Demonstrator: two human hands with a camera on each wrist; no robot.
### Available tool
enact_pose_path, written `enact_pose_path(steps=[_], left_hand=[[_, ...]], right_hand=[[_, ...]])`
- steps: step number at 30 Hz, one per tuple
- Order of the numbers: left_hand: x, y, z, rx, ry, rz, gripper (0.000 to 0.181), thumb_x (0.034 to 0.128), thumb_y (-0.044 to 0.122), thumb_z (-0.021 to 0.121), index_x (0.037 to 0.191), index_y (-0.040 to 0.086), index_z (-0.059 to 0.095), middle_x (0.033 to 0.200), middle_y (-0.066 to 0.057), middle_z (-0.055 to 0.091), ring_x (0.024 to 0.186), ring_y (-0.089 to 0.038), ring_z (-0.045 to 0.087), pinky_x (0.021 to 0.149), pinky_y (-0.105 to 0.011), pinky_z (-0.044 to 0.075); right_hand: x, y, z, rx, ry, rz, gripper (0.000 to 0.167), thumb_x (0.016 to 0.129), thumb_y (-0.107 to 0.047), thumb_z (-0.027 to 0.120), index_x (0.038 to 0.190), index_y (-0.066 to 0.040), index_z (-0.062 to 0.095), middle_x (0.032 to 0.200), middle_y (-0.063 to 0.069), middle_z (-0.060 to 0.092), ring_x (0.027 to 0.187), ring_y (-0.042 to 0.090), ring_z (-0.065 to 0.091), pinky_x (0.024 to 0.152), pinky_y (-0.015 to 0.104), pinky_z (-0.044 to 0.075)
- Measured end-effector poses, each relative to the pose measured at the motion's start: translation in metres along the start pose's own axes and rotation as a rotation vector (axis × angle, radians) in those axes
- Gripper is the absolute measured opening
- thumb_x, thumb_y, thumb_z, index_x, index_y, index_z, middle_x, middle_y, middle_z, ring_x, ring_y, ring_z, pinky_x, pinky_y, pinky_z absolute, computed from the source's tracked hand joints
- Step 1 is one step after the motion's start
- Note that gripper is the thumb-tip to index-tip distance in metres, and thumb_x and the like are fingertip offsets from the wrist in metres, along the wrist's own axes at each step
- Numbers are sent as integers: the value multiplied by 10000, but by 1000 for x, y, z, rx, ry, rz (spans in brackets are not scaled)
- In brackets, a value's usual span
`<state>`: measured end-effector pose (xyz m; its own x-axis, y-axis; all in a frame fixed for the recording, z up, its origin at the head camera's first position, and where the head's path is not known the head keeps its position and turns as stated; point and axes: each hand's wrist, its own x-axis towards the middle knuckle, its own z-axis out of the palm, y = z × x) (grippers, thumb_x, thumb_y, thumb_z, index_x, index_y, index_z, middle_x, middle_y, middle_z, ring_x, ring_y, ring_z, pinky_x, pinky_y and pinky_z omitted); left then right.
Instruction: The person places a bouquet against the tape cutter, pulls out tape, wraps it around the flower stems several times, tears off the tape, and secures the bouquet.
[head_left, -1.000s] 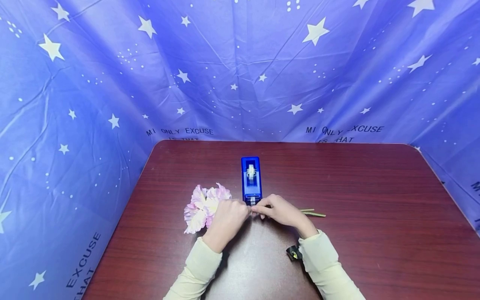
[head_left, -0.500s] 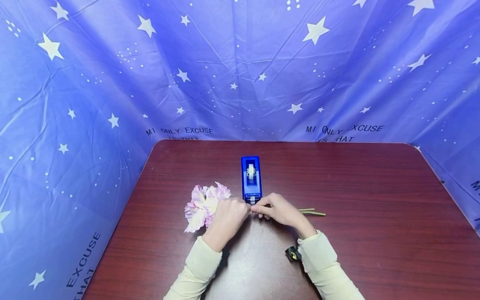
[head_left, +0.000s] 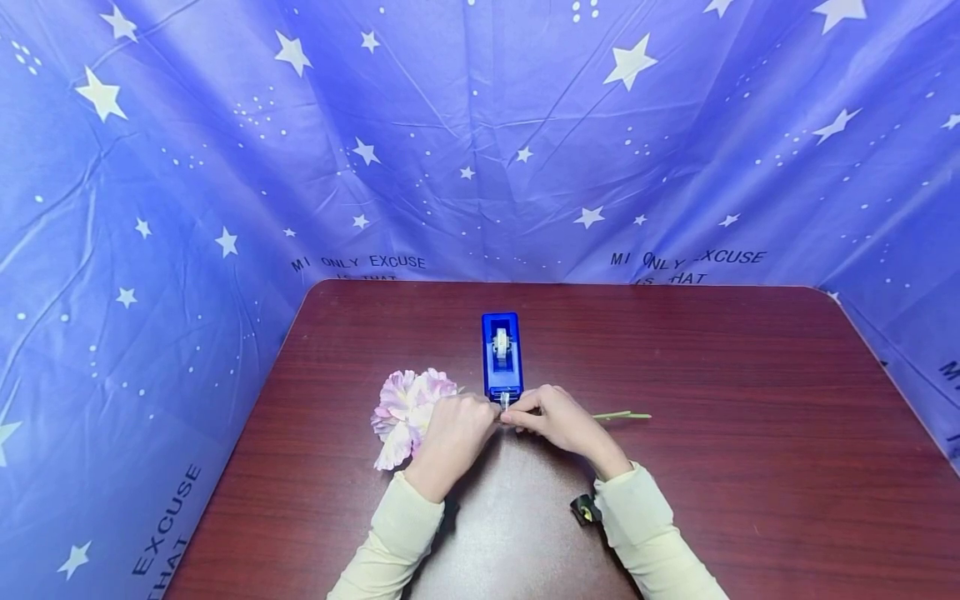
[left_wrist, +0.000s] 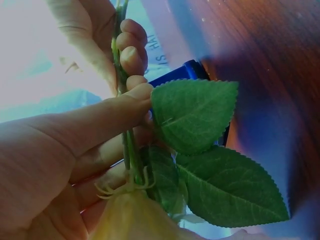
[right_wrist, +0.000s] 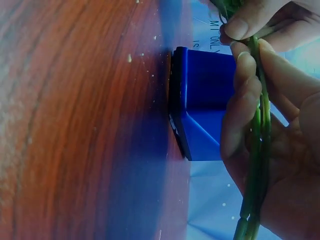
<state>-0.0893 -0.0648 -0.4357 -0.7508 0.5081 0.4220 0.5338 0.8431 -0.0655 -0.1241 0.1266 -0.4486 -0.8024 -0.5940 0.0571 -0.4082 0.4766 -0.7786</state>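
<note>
Pale pink flowers [head_left: 408,412] lie to the left of my left hand [head_left: 457,437], which pinches their green stems between thumb and fingers just below the blooms. Toothed green leaves [left_wrist: 197,117] stick out beside that thumb in the left wrist view. My right hand [head_left: 558,421] grips the paired stems [right_wrist: 257,145] farther along, close against the left fingertips, and the stem ends [head_left: 626,415] jut out to its right. Just beyond both hands stands a blue tape dispenser [head_left: 504,379] with a roll of clear tape [head_left: 502,343]. Whether tape touches the stems is hidden by fingers.
The dark red wooden table [head_left: 712,417] extends around the hands on all sides. A blue cloth [head_left: 480,167] with white stars and black lettering hangs behind it and along the left. A small black device [head_left: 585,509] sits at the right cuff.
The flowers have turned slightly and the stem ends have drawn closer together, moving a little away from me. Both hands stay nearly in place, and so does the dispenser.
</note>
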Motion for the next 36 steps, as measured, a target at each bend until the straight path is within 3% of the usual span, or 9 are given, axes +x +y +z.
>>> enact_pose_path(steps=[10,21,36], left_hand=[[1,-1,-1,-13,-3,6,188,807,316,794,681,239,678,604,64,636,517,-147,595,459,-293,446],[0,0,-3,23,-44,-11,183,773,386,798,713,245,697,635,69,643,554,-147,613,469,-298,460],[0,-1,-3,-60,-74,0,147,801,331,791,776,221,697,717,58,672,645,-161,664,546,-321,510]], right_hand=[[-1,0,0,-37,48,-20,124,921,-233,693,901,-185,806,759,-111,653,654,-34,540,628,212,482],[-2,1,2,-38,60,-34,113,914,-215,700,926,-179,807,829,-99,699,699,-27,544,648,203,489],[-2,3,3,-42,78,-86,106,908,-192,709,933,-158,806,863,-82,714,746,-17,578,678,208,504]])
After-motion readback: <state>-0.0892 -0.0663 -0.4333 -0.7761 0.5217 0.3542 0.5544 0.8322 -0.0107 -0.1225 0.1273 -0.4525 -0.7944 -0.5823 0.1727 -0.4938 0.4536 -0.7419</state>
